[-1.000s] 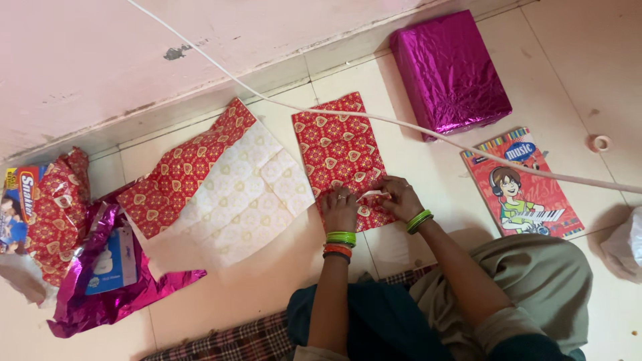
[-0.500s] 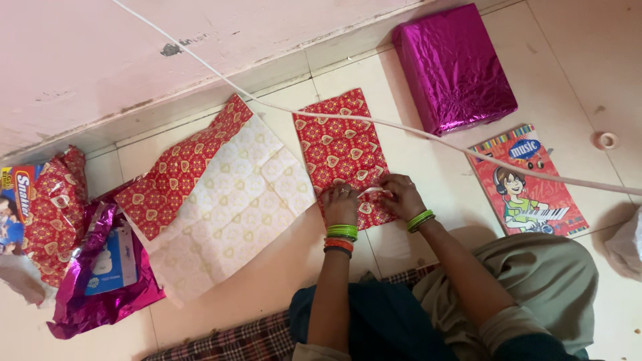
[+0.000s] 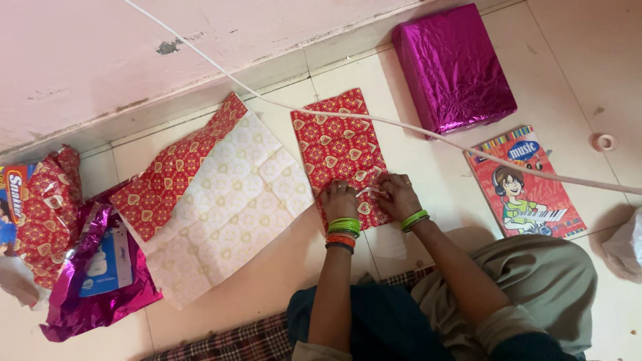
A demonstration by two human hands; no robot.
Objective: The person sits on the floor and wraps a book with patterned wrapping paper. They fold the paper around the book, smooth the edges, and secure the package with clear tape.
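Pressing down on the near end of a red-patterned wrapped parcel [image 3: 338, 150] lying on the floor tiles [image 3: 414, 160], the left hand [image 3: 340, 200] is resting with fingers curled on the paper, while the right hand [image 3: 396, 196] is pinching a small strip of clear tape [image 3: 370, 190] between them. Lying just left of the parcel is an open sheet of red wrapping paper [image 3: 207, 194], pale side up. Sitting farther off, by the wall, is a box wrapped in magenta foil [image 3: 453, 67]. Lying to its right is a colourful cartoon-cover book [image 3: 525, 180], with a tape roll [image 3: 605, 142] near it. Crumpled magenta foil [image 3: 93, 294] is holding a blue carton at far left.
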